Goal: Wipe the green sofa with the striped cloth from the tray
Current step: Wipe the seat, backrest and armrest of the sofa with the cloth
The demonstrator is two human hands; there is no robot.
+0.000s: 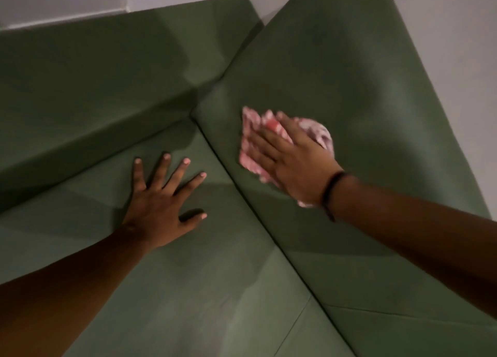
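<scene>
The green sofa (336,69) fills most of the view, with its seat at the lower left and its backrest rising on the right. My right hand (293,165) presses a bunched red-and-white striped cloth (248,141) flat against the lower part of the backrest, just right of the seam with the seat. The cloth sticks out past my fingers and looks blurred. A black band circles that wrist. My left hand (161,206) lies flat on the seat cushion with fingers spread and holds nothing. The tray is not in view.
The sofa's armrest (88,93) runs along the upper left and meets the backrest in a corner. Pale wall (457,47) shows behind the sofa at the top and right. A seam (295,321) divides the seat cushions near the bottom.
</scene>
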